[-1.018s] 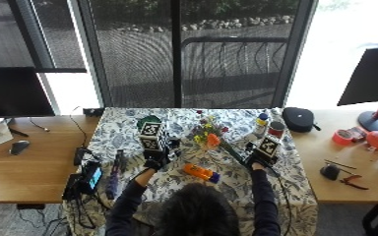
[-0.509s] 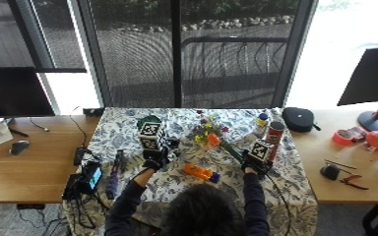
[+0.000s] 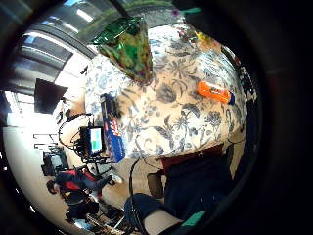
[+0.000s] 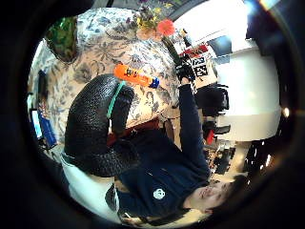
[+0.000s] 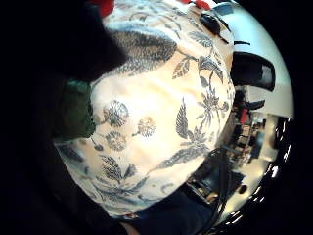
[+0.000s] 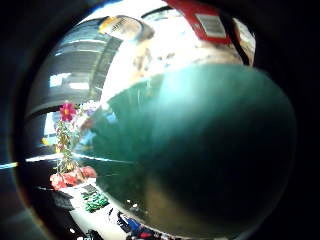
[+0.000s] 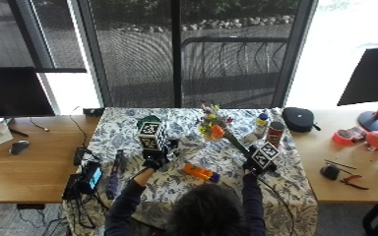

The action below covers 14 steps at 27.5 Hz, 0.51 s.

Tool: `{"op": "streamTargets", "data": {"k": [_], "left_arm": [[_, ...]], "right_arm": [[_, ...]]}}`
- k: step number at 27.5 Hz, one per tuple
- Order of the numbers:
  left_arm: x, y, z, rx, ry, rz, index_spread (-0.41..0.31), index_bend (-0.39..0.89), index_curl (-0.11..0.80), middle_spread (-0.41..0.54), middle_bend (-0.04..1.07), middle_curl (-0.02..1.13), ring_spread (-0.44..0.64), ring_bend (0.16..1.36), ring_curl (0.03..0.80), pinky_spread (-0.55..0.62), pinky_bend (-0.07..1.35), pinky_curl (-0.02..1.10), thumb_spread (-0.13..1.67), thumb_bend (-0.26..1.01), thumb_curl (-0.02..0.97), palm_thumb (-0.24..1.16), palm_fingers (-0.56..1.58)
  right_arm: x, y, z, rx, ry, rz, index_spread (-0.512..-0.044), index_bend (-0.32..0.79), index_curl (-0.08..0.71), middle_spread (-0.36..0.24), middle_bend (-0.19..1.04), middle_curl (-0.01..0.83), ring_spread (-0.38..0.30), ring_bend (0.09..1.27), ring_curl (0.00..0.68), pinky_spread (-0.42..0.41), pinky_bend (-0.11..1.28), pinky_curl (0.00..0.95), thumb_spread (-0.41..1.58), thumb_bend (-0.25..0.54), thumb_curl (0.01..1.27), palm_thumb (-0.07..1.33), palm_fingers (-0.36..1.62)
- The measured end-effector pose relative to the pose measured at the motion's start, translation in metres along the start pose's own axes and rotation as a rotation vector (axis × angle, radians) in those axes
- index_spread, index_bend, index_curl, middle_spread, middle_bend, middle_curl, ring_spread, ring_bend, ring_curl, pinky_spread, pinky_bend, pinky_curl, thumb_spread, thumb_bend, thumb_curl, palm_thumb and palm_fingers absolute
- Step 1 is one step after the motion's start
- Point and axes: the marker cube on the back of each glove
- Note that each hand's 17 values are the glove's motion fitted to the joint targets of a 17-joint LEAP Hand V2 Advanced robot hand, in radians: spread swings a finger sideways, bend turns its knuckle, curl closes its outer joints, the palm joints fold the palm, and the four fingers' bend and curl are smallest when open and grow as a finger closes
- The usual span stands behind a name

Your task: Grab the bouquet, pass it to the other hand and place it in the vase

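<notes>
Now | right hand (image 7: 256,164) grips bouquet (image 7: 214,126) stem | left hand (image 7: 155,160) fingers relaxed | vase (image 3: 128,41) empty

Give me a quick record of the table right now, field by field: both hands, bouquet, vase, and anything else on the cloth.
right hand: grips the bouquet's stem end
bouquet: stems slanting up from that hand, blooms over the cloth
left hand: holds nothing, beside the vase
vase: green glass, upright, no flowers in it
orange bottle: lying between the hands
tablecloth: blue floral print
</notes>
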Motion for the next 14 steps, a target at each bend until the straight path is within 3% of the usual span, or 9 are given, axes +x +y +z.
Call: {"op": "streamTargets", "data": {"k": [3,8,11,14], "left_arm": [[0.003,-0.003,0.003,-0.019,0.007,0.005,-0.116,0.19,0.427,0.110,0.17,0.31,0.30,0.37,0.282,0.39,0.19,0.30,1.20,-0.02,0.295,0.37,0.37],[0.012,-0.013,0.008,-0.048,0.032,0.032,-0.116,0.19,0.427,0.112,0.17,0.31,0.30,0.37,0.282,0.39,0.19,0.30,1.20,-0.02,0.296,0.37,0.37],[0.017,-0.018,0.006,-0.073,0.094,0.061,-0.115,0.19,0.427,0.112,0.17,0.32,0.30,0.37,0.282,0.39,0.19,0.30,1.20,-0.02,0.292,0.36,0.37],[0.023,-0.026,0.000,-0.090,0.186,0.083,-0.115,0.19,0.427,0.113,0.17,0.32,0.30,0.37,0.282,0.39,0.19,0.30,1.20,-0.02,0.292,0.35,0.37]], "right_arm": [[-0.012,-0.004,-0.011,0.046,-0.204,-0.071,-0.228,0.46,0.386,-0.207,0.50,0.520,-0.253,0.60,0.411,-0.063,0.13,0.241,1.13,0.125,0.44,1.11,1.08],[-0.033,0.011,-0.041,-0.072,-0.553,-0.197,-0.230,0.48,0.428,-0.218,0.48,0.534,-0.257,0.60,0.438,-0.132,0.16,0.266,1.12,0.117,0.43,1.13,1.12],[-0.031,0.026,-0.052,-0.214,-0.596,-0.119,-0.232,0.49,0.447,-0.222,0.49,0.543,-0.255,0.60,0.448,-0.152,0.16,0.275,1.10,0.118,0.44,1.16,1.13],[-0.039,0.037,-0.057,-0.352,-0.699,-0.117,-0.230,0.47,0.459,-0.232,0.47,0.545,-0.258,0.54,0.442,-0.166,0.18,0.291,0.88,0.087,0.50,1.19,1.07]]}}
